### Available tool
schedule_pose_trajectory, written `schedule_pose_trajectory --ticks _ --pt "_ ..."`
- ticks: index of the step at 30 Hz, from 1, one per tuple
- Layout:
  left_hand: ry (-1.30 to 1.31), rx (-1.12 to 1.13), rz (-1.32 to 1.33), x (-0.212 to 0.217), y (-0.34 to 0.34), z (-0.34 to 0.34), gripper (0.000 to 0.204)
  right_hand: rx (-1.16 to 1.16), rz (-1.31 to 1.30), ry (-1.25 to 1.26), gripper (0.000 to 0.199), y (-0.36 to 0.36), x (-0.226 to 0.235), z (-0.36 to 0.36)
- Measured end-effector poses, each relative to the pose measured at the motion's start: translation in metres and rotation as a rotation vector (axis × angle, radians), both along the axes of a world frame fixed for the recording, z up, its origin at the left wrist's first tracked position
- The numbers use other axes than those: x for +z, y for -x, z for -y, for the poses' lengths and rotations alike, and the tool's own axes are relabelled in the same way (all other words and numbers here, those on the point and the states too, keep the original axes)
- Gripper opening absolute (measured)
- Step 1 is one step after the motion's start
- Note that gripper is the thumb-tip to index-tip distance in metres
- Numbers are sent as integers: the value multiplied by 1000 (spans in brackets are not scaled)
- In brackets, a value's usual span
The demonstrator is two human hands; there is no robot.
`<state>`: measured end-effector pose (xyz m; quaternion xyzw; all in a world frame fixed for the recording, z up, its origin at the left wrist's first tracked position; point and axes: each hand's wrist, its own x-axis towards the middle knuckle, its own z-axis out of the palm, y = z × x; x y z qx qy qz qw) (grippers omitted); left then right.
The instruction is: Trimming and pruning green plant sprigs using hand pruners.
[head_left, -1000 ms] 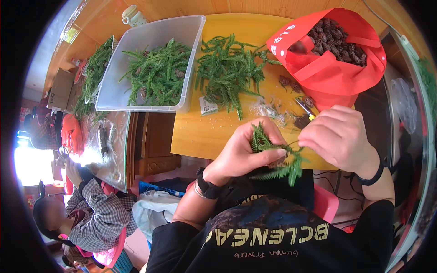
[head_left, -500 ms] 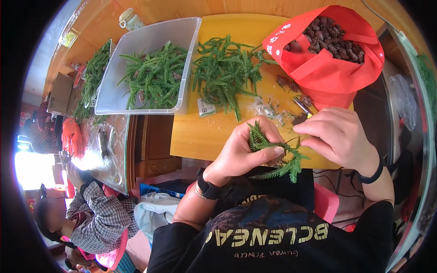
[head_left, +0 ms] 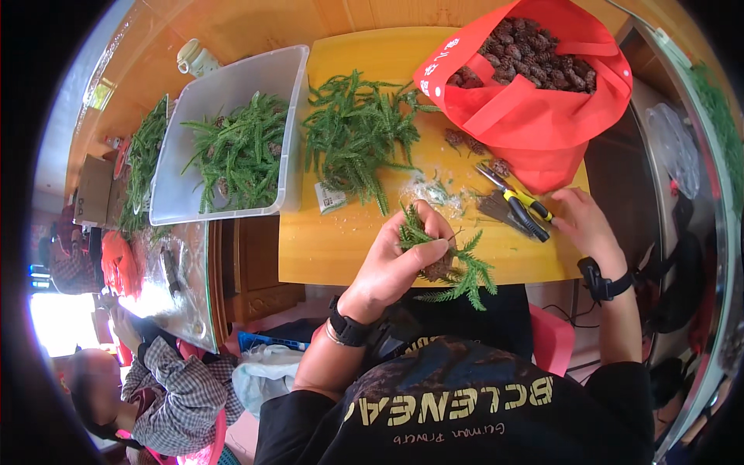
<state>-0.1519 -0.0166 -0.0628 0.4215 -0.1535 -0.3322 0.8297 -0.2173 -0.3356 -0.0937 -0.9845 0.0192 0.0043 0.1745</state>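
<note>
Brown cone [head_left: 439, 268] mostly hidden under left hand [head_left: 395, 263]; red bag [head_left: 535, 101] top cut off.

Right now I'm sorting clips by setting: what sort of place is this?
Probably a home or small workshop for hand craft: a wooden table holds green sprigs, a red bag of pine cones and pliers.

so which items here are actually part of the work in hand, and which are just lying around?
In use:
left hand gripping a green sprig bundle
right hand at the yellow-handled pliers
loose green sprigs on the yellow table
red bag of brown cones

Lying about:
clear tub of sprigs
small packet
white cup
</note>
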Motion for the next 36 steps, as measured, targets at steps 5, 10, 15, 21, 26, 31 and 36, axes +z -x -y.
schedule_pose_trajectory --ticks 5,10,15,21,26,31,36 --pt "-140 5 25 6 3 5 16 43 143 -248 35 -13 -5 -21" --pt "-214 -21 -62 14 4 0 14 -9 -70 -211 50 -25 0 -43" --pt "-199 -44 -109 15 3 -1 12 119 -7 -130 56 -29 -8 -44" --pt "-136 -13 -113 12 4 -3 11 57 -57 -358 46 -33 -17 -38" --pt "-106 -37 -98 14 2 -6 14 77 95 -323 31 -29 -19 -32" --pt "-115 -69 -116 13 -1 -8 16 -155 -38 -658 25 -12 14 -34" --pt "-98 -143 -189 14 -2 -6 19 274 62 -542 25 3 62 -55"
